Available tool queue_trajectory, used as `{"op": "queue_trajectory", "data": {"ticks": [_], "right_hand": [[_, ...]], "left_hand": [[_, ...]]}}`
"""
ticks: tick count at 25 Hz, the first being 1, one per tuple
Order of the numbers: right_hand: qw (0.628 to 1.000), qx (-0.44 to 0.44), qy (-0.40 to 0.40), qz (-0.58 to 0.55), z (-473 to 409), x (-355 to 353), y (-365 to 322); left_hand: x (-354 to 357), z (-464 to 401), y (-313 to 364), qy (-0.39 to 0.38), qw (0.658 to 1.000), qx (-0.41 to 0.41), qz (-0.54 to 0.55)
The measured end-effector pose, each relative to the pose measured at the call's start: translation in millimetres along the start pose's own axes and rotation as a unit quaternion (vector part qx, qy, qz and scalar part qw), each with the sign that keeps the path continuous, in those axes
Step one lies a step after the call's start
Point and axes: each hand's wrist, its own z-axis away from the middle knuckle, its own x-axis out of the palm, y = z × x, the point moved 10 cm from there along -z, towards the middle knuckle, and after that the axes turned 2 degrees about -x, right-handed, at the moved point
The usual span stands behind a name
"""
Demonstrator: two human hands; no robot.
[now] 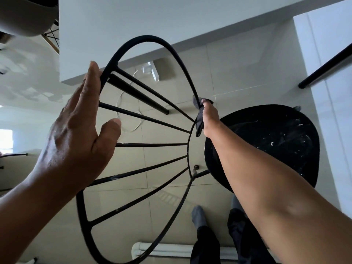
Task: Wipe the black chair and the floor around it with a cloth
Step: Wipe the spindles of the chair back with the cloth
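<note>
The black chair point(266, 141) stands below me, seen from above, its round seat speckled with white crumbs. Its backrest is a black hoop point(144, 40) with thin spokes fanning out from the seat edge. My left hand point(80, 134) is flat and spread, its palm resting against the hoop's left side. My right hand point(208, 116) grips a small dark grey cloth point(199, 119) and presses it on the hoop's right rail, just above where the spokes meet.
A white table point(133, 25) juts over the tiled floor point(238, 73) beyond the chair. A white cable point(129, 119) loops on the floor under the spokes. My feet point(199, 216) stand near a white pipe point(162, 248). Another black leg point(323, 69) crosses at right.
</note>
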Motion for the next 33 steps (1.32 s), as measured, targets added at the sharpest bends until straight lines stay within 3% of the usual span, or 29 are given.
{"op": "queue_trajectory", "data": {"ticks": [2,5,8,13,17,21,24,27,33], "right_hand": [[0.998,-0.034,-0.005,0.047,5,-4,-13],[0.996,-0.082,-0.022,0.012,7,-17,-36],[0.997,-0.059,-0.024,-0.039,-9,-17,-33],[0.998,-0.054,-0.035,-0.029,-3,3,-18],[0.988,-0.087,-0.109,-0.067,55,15,-39],[0.950,-0.231,-0.194,0.077,141,56,-107],[0.903,-0.333,-0.242,0.120,199,92,-147],[0.849,-0.414,-0.305,0.119,250,125,-147],[0.857,-0.422,-0.294,0.025,271,127,-109]], "left_hand": [[-1,1,0,-0.003,1.000,-0.002,0.001],[-1,1,1,-0.007,1.000,-0.001,0.003],[0,-1,-1,0.000,1.000,-0.003,-0.005],[-1,-1,-2,-0.008,1.000,-0.007,-0.006],[0,0,1,-0.023,1.000,-0.012,-0.010],[2,-2,2,-0.031,0.999,0.006,0.006],[2,-1,3,-0.034,0.999,0.010,0.024],[2,-3,2,-0.033,0.998,0.025,0.049],[-5,2,-13,0.013,0.991,-0.018,0.130]]}}
